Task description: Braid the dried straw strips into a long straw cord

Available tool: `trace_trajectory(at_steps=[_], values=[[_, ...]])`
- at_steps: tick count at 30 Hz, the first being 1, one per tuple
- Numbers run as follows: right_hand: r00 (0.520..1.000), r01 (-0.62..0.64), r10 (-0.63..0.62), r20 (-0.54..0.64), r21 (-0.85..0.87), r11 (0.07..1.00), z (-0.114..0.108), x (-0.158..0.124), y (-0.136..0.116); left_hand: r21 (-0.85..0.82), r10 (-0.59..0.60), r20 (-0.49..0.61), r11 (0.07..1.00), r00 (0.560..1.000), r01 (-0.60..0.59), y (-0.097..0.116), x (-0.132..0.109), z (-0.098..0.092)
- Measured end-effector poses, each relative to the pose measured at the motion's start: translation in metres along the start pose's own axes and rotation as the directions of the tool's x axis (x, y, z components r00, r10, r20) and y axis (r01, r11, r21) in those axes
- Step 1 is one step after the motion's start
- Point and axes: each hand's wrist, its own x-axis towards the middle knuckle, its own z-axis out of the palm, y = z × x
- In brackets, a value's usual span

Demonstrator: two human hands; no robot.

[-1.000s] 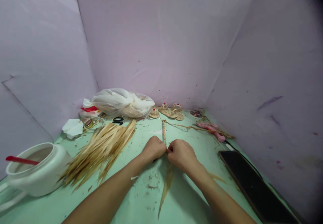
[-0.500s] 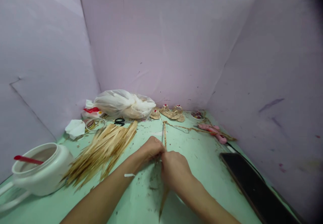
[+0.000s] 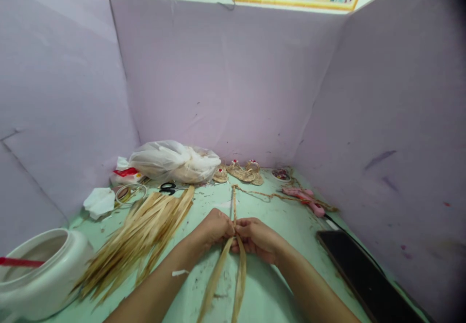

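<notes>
My left hand (image 3: 216, 227) and right hand (image 3: 257, 238) pinch the braid (image 3: 234, 205) — pointing straight away beyond the grip; strips (image 3: 240, 277) trail nearer, ends out of frame.

This looks like a small craft workshop booth: lilac panels (image 3: 225, 80) wall in a green table (image 3: 204, 201) on three sides. Straw (image 3: 145, 231) and scissors (image 3: 168, 188) lie in front of the bag (image 3: 174, 163), woven slippers (image 3: 240, 173) just right of it, a glue gun (image 3: 309, 200) farther right.
</notes>
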Motion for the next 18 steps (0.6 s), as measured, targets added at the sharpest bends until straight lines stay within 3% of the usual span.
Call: trace_trajectory(at_steps=[3, 6, 9, 12, 16, 18], values=[[0.996, -0.02, 0.016, -0.088, -0.048, 0.999, 0.003, 0.003, 0.005, 0.064, 0.003, -0.006, 0.998, 1.0, -0.003, -0.001, 0.001, 0.0], [0.977, 0.01, -0.067, -0.201, -0.271, 0.963, 0.001, 0.005, 0.008, 0.185, -0.002, -0.04, 0.983, 0.999, 0.01, -0.005, 0.004, -0.001], [0.968, 0.048, -0.143, -0.208, -0.402, 0.914, -0.003, 0.006, 0.01, 0.337, -0.014, -0.049, 0.941, 0.999, 0.03, -0.009, 0.007, -0.003], [0.969, 0.067, -0.154, -0.193, -0.398, 0.915, -0.003, 0.008, 0.012, 0.51, 0.003, -0.073, 0.86, 0.997, 0.035, -0.006, 0.006, -0.006], [0.961, 0.098, -0.172, -0.215, -0.315, 0.944, 0.001, 0.01, 0.015, 0.677, 0.1, -0.21, 0.733, 0.972, 0.071, 0.006, -0.007, 0.001], [0.953, 0.116, -0.173, -0.25, -0.226, 0.967, 0.002, 0.01, 0.016, 0.657, 0.103, -0.231, 0.75, 0.968, 0.077, 0.01, -0.018, 0.012]])
